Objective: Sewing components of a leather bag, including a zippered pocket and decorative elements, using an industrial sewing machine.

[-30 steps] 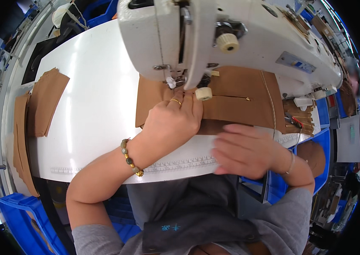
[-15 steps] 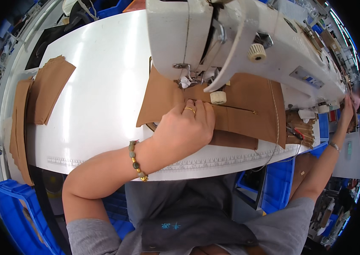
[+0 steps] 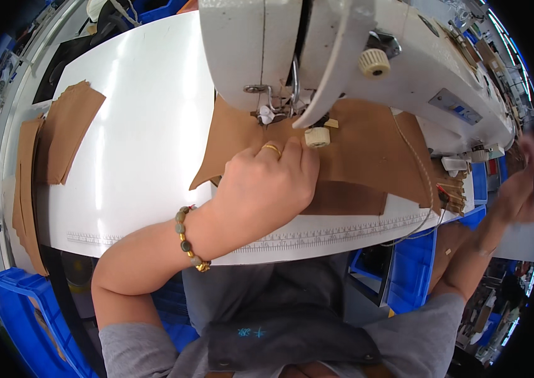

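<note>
A white table (image 3: 135,145) with a curved front edge spreads before the person, and a white sewing machine (image 3: 405,75) stands over it, its arm running off to the right. The brown panel (image 3: 368,151) lies on the table beneath the machine head, extending to both sides of the needle area, its left front corner curling slightly upward. A darker brown piece (image 3: 349,198) shows under its front edge. One blue bin (image 3: 18,285) sits at the lower left and another blue bin (image 3: 410,271) below the table's front edge at the right. Brown cut pieces (image 3: 68,135) lie stacked at the table's left end. The left hand (image 3: 267,179) rests on the panel, its bent fingers close in front of the needle area; whether they pinch the material cannot be told. The right hand (image 3: 522,179) is raised near the machine's far right end, blurred, so its grip cannot be told. A printed ruler (image 3: 267,244) follows the front edge. A beaded bracelet (image 3: 185,242) circles the left wrist, and a gold-coloured ring (image 3: 271,148) sits on a left finger.
</note>
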`<state>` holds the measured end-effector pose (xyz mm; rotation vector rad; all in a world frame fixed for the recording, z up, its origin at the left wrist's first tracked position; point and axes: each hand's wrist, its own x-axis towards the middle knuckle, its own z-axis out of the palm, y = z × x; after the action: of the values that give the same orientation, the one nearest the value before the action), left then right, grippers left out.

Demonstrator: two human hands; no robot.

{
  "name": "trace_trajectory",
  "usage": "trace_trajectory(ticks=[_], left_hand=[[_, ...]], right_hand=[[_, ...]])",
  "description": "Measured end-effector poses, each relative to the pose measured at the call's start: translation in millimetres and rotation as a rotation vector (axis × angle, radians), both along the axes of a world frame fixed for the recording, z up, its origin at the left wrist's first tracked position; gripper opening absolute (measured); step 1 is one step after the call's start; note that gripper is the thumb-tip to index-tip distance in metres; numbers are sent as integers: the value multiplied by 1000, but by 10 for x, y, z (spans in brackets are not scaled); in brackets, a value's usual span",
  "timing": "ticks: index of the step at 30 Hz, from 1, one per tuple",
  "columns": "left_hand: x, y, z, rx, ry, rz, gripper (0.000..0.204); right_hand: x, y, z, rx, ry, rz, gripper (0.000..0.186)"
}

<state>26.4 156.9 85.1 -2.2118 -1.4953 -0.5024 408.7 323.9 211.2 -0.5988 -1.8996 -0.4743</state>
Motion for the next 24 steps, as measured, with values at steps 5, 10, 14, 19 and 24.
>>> trace_trajectory(ticks=[5,10,14,19,24], left_hand=[[-27,35,40,36,-60,9,37],[-71,0,38,89,-97,-17,39],[-136,-42,-63,73,-131,-69,47],[-399,-136,-222,-81,-206,-59,55],[-459,-136,-312,-89,-149,-32,55]], right_hand=[[-1710,-1073,-1018,-524,-755,732,36],[-2068,-603,-1248,-815,-798,162,39],[-2027,-355,-1170,-824,-822,89,37],[-1765,-381,-1079,-835,-841,159,36],[-1869,-438,-1178,-812,-822,275,34]])
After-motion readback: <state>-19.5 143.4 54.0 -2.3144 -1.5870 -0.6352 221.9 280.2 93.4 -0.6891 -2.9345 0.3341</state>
